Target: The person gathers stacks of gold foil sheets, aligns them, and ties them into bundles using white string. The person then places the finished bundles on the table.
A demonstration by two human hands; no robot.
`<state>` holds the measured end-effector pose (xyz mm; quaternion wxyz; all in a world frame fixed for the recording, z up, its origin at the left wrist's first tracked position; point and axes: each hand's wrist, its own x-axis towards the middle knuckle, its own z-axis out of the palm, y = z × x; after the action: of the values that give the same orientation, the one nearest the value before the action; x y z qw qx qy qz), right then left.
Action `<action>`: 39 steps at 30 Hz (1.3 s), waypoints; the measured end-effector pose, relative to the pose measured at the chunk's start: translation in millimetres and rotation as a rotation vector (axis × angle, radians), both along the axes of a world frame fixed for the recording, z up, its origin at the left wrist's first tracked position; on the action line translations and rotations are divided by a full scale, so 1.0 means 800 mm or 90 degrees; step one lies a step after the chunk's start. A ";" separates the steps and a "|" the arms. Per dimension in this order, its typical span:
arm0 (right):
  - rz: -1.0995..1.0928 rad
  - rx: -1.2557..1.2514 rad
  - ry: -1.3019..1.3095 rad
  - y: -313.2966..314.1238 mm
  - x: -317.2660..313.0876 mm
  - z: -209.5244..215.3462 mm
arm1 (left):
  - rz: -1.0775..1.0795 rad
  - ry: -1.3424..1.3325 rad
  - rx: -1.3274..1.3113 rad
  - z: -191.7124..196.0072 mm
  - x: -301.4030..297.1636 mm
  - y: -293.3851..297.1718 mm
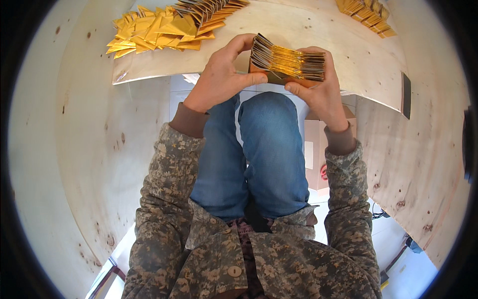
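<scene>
Between my two hands, over the near edge of the wooden table, is a stack of flat gold packets (286, 61) with dark ends, standing on edge side by side. My left hand (226, 74) is wrapped round the stack's left end, its thumb along the near side. Closed on the right end is my right hand (321, 87), with its thumb under the near lower edge. The fingers behind the stack are partly hidden.
A loose heap of gold packets (157, 31) lies on the table (318, 30) at the far left, beside a row of dark-edged packets (211, 12). More gold packets (366, 17) sit at the far right. Below the table, a cardboard box (318, 144) stands right of my knees.
</scene>
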<state>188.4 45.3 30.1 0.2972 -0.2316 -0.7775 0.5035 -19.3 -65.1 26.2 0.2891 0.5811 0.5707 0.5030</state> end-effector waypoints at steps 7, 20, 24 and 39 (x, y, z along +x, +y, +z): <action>-0.017 0.051 -0.017 0.057 -0.010 -0.016 | 0.002 0.111 0.065 -0.015 -0.016 0.060; -0.038 0.073 -0.070 0.085 -0.013 -0.052 | 0.034 0.202 0.021 -0.044 -0.015 0.080; -0.042 0.114 -0.087 0.085 -0.014 -0.051 | 0.037 0.225 0.023 -0.044 -0.013 0.083; -0.048 0.105 -0.058 0.078 -0.018 -0.041 | 0.080 0.283 0.018 -0.037 -0.011 0.079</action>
<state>174.1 107.8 -3.0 0.2985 -0.2581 -0.8197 0.4152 -28.1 -1.6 -3.5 0.1162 0.6447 0.6485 0.3877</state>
